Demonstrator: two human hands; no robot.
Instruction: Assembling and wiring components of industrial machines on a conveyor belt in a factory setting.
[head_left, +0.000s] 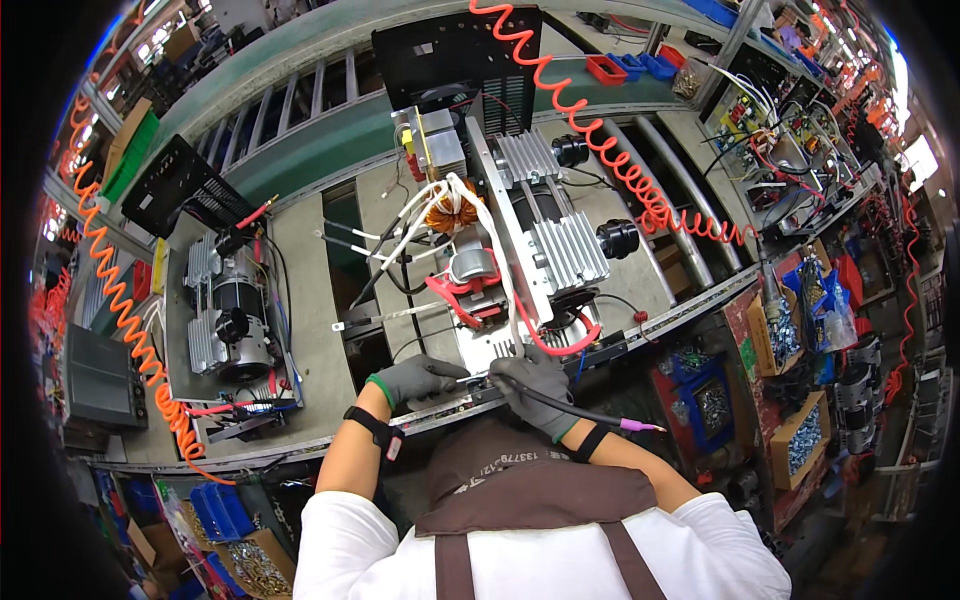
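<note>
In front of me an open machine assembly shows a finned motor-compressor unit (565,245), a copper coil (452,212) and thick white wires (400,240). My left hand (415,383), in a grey glove, rests at its near edge by the front panel (455,408); the fingers are bent together, and whatever they grip is hidden. Also gloved, my right hand (538,392) is closed around a black cable (560,402), whose purple-sleeved end (638,426) sticks out to the right. A red cable (560,345) loops just beyond that hand.
Another compressor assembly (230,310) stands on the left, and a further wired unit (800,150) at the far right. Orange coiled hoses (600,150) hang over the line. Metal rollers (665,190) lie between stations. Boxes of screws (800,440) and blue bins (220,510) sit below.
</note>
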